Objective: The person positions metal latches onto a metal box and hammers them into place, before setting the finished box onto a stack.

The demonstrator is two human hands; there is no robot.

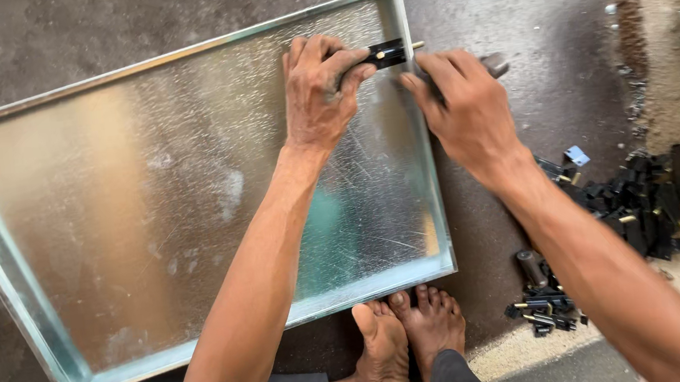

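Head view: the left hand (317, 92) is closed around a small black fitting with a brass pin (387, 53), pressed against the far rim of the shallow galvanised sheet-metal tray (151, 236) lying on the floor. The right hand (466, 110) is curled over a grey tool (497, 63), mostly hidden. A slip could let the fitting shift or fingers meet the tray's sharp edge. What kind of tool it is I cannot tell.

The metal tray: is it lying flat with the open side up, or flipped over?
Open side up. The metal tray lies flat on the floor, raised rims visible around its shiny inner face.
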